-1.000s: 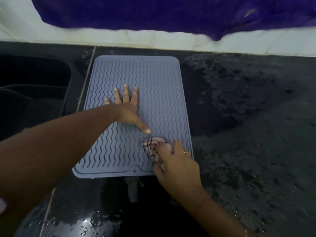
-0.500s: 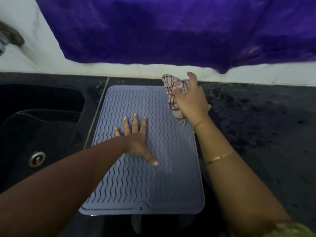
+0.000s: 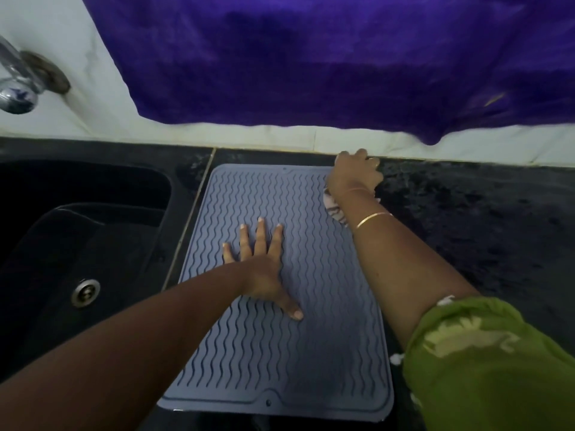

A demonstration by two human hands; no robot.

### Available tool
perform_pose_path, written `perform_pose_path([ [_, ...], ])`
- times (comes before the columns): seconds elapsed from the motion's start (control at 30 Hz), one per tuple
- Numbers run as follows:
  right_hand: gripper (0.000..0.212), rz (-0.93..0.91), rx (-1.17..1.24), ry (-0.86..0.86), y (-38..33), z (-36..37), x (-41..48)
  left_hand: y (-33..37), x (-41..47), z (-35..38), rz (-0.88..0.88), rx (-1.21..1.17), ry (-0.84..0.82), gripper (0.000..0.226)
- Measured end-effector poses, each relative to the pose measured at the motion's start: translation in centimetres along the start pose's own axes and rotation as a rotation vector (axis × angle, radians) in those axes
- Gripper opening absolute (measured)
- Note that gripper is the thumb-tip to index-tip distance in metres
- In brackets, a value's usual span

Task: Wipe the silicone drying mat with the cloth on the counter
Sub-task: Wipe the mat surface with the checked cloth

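Grey ribbed mat [image 3: 336,325] lies flat on the dark counter [image 3: 466,231], long side running away from the person, under both grips. Checked cloth [image 3: 334,209] is bunched beneath the r. grip [image 3: 354,172], only a fold showing on the wrist side. Fingers curl down over it, so the r. grip reads as clenched on the cloth, tho most of the fabric is hidden. R. grip sits at the mat's far right corner, knuckles partly past the edge & close to the wall [image 3: 280,135]. L. grip [image 3: 261,269], nearer the person & left of the r. grip, is released: palm down, fingers spread, thumb out, pressing the mat's middle. Gold bangle [image 3: 373,218] on the r. forearm, green sleeve [image 3: 482,368] nearer the body. Left of the l. grip, past the mat's edge: black sink [image 3: 77,219] w/ drain [image 3: 85,292]; tap [image 3: 15,85] farther up-left. Purple towel [image 3: 311,57] hangs above the r. grip.

Likely risks: w/ the cloth at the corner, a stroke could run off onto the speckled counter & bring grit or water back. If the l. grip eases, the cloth's drag may slide or buckle the soft mat toward the sink.
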State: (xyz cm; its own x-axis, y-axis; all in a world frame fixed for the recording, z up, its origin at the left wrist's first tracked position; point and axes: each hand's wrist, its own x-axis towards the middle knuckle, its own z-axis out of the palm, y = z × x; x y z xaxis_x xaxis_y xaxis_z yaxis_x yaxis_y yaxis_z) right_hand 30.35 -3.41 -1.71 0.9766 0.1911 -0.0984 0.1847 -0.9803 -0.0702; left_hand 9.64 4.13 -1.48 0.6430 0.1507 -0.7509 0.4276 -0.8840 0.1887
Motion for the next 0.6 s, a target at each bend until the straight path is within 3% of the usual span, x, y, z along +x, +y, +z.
perform_pose_path([
  [0.23,0.069,0.062,0.003,-0.11,2.2,1.0,-5.4,-0.1,0.1,0.0,0.008,0.0,-0.013,0.156],
  [0.4,0.053,0.08,0.093,-0.068,3.5,2.1,-8.1,-0.1,0.1,0.0,0.006,0.008,-0.023,0.156],
  [0.6,0.036,-0.068,0.051,0.031,1.2,-0.1,-0.9,0.1,-0.1,-0.3,0.002,0.0,-0.031,0.157],
])
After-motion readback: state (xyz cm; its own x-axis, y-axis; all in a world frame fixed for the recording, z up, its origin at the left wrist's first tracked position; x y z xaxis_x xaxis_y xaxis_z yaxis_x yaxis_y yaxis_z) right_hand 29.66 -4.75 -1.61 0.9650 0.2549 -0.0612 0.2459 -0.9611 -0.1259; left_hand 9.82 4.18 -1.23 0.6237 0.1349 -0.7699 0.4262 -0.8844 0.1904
